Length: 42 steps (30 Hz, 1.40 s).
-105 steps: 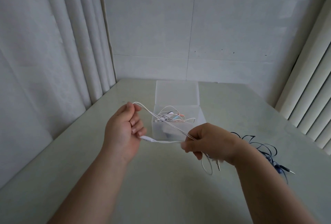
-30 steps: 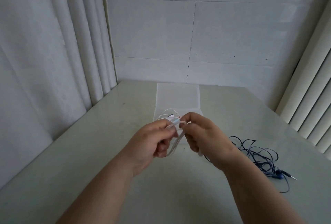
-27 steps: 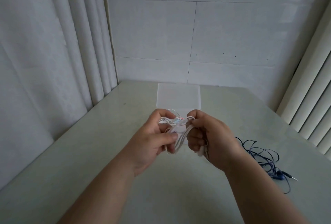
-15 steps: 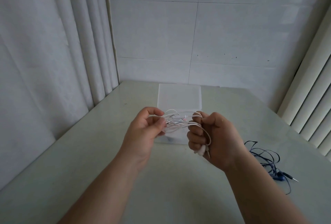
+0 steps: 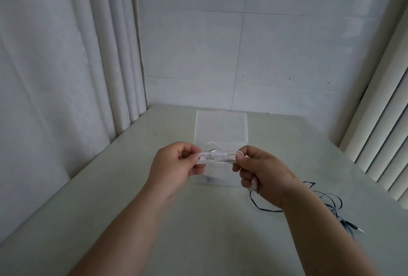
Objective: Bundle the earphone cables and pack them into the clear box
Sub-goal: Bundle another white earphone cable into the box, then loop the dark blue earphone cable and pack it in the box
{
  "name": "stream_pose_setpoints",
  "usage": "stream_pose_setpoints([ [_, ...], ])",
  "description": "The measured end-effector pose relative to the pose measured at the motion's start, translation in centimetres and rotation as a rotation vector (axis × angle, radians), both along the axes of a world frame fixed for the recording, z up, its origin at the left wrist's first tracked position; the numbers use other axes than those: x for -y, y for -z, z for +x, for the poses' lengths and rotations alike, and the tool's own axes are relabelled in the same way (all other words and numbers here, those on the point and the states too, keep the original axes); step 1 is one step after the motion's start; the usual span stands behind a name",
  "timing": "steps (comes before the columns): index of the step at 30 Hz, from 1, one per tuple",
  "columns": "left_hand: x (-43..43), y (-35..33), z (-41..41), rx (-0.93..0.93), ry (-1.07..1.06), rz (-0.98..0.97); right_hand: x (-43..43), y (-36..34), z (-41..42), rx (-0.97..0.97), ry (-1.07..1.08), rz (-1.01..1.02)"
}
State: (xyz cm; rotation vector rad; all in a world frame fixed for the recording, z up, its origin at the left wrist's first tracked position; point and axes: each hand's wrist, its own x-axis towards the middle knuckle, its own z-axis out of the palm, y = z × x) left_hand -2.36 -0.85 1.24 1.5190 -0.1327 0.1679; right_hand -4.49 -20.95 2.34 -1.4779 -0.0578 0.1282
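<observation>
White earphone cable (image 5: 217,157) stretched between left hand (image 5: 176,163) and right hand (image 5: 262,168).

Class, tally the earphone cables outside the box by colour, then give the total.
Thin white earphone cable, stretched between left hand and right hand: 1
Loose dark blue earphone cable, lying on pale table: 1
Total: 2

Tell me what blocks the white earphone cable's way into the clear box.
Nothing visible does. The white earphone cable hangs stretched between the left hand and right hand, directly above the lidless clear plastic box.
</observation>
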Motion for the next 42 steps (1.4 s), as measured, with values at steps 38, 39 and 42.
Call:
stream_pose_setpoints([
  [38, 2.0, -0.4, 6.7, 0.32, -0.22, 0.872, -0.7, -1.1, 6.0, 0.342, 0.433, -0.955],
  [39, 2.1, -0.5, 6.1, 0.347, -0.249, 0.831, -0.7, -0.9, 5.6, 0.339, 0.441, -0.936],
  [42, 2.8, -0.3, 4.1, 0.403, -0.268, 0.769, -0.6, 0.2, 3.9, 0.338, 0.483, -0.906],
])
